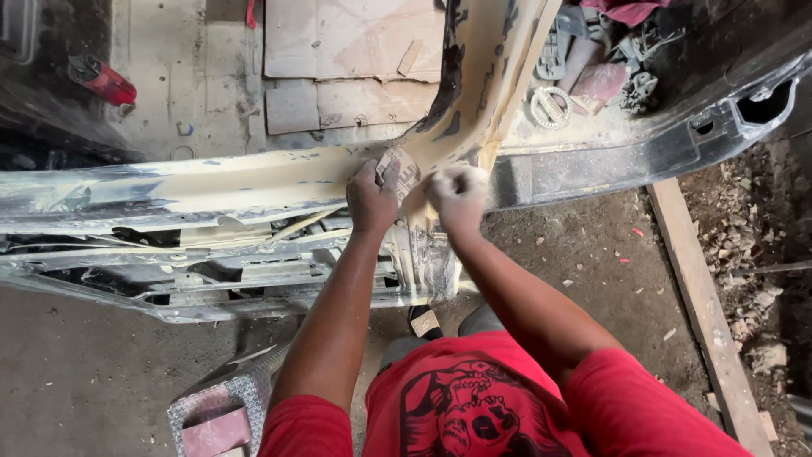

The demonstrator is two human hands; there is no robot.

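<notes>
Sanding filler on car panel (pixel 254 182) | left hand (pixel 370 201) pinches sandpaper (pixel 401 172), right hand (pixel 458 196) clenched, dust-coated | risk: paper may slip, knuckles scraping panel's edge.

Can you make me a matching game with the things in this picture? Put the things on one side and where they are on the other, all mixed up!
Things:
1. sandpaper
2. wooden plank
3. red can
4. cardboard

Places:
A. lying on the dirt floor at the right
B. flat on the floor at the top middle
C. between the left hand and right hand, on the car panel
D. top left corner

Pairs: 1-C, 2-A, 3-D, 4-B
</notes>
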